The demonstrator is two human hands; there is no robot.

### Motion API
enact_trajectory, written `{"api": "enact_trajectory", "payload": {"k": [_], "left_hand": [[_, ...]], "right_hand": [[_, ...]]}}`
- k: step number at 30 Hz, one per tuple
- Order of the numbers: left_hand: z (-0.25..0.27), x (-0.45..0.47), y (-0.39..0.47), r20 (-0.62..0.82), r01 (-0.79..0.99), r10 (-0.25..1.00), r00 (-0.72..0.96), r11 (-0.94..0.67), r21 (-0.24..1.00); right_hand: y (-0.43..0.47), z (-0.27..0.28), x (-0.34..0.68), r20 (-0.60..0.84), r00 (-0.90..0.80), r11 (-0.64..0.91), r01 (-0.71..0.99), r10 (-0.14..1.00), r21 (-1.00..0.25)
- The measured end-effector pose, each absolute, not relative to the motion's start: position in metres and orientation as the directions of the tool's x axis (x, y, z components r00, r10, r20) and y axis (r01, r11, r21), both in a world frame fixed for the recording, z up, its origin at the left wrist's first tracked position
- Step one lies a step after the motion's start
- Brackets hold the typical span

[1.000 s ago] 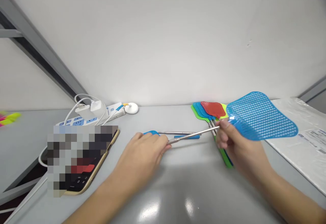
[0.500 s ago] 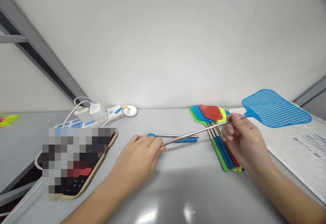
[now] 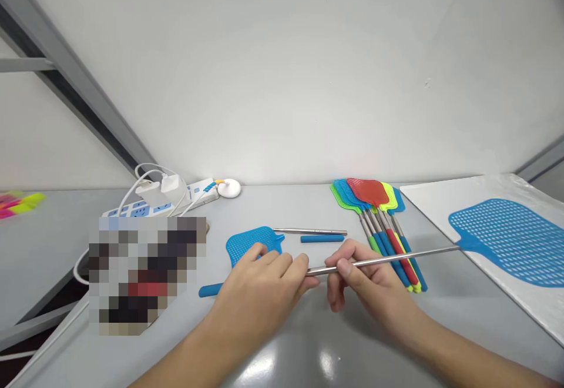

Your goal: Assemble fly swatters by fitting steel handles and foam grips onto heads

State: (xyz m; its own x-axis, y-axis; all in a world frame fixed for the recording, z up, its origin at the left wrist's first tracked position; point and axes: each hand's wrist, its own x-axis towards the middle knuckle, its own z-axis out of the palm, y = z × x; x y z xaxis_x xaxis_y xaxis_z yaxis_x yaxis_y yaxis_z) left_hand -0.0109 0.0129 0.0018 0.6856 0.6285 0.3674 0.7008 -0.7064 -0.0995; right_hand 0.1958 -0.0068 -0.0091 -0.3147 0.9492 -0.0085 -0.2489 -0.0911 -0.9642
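Note:
A fly swatter with a blue mesh head (image 3: 513, 241) and a long metal rod (image 3: 414, 254) lies across both my hands. My left hand (image 3: 264, 285) is closed round its handle end, and a blue grip (image 3: 210, 290) sticks out on that hand's left side. With thumb and fingers, my right hand (image 3: 365, 279) pinches the rod a little to the right of the left hand. Just beyond my left hand lies a loose blue swatter head (image 3: 253, 243), partly hidden by the fingers. Beside it are a separate metal rod (image 3: 311, 231) and a blue handle sleeve (image 3: 322, 238).
Several fly swatters (image 3: 369, 193) in green, blue, red and yellow are stacked at the back right. A white wrapped board (image 3: 434, 200) lies at the right. At the left are a power strip (image 3: 194, 191) with chargers, a white round device (image 3: 229, 188) and a blurred-out phone (image 3: 147, 276).
The swatter has come lower and nearer, its head moving right and down. My right hand has slid along the rod toward my left hand, uncovering the loose blue head.

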Motion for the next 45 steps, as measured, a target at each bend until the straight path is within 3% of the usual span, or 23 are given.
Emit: {"api": "enact_trajectory", "payload": {"k": [4,9,12,21,28,31,36,42,45], "left_hand": [[0.004,-0.013,0.017,0.374,0.698,0.616,0.694,-0.704,-0.135],[0.019,-0.038,0.038,0.383,0.771,0.689,0.616,-0.627,-0.113],[0.026,-0.053,0.047,0.392,0.779,0.688,0.611,-0.611,-0.143],[0.015,-0.044,0.044,0.451,0.762,0.634,0.628,-0.619,-0.192],[0.004,-0.021,0.019,0.482,0.701,0.543,0.688,-0.670,-0.245],[0.006,-0.021,0.019,0.472,0.706,0.548,0.691,-0.653,-0.274],[0.022,-0.036,0.033,0.469,0.712,0.547,0.694,-0.617,-0.334],[0.039,-0.074,0.055,0.511,0.805,0.627,0.588,-0.513,-0.298],[0.040,-0.086,0.060,0.499,0.816,0.648,0.575,-0.501,-0.289]], "right_hand": [[-0.007,-0.007,0.199,-0.015,-0.264,-0.078,-0.231,0.964,-0.970],[0.012,0.006,0.225,0.066,-0.006,0.062,-0.266,0.998,-0.962],[0.019,0.013,0.237,0.093,0.058,0.105,-0.277,0.994,-0.955],[0.021,0.008,0.232,0.067,-0.061,0.046,-0.298,0.996,-0.953],[0.004,-0.002,0.213,0.050,-0.305,-0.030,-0.254,0.951,-0.967],[0.001,-0.006,0.208,0.034,-0.323,-0.045,-0.234,0.946,-0.971],[0.008,0.000,0.214,0.080,-0.202,0.025,-0.259,0.976,-0.965],[0.030,0.029,0.259,0.092,0.187,0.166,-0.432,0.978,-0.886],[0.037,0.038,0.279,0.096,0.278,0.221,-0.462,0.956,-0.859]]}}
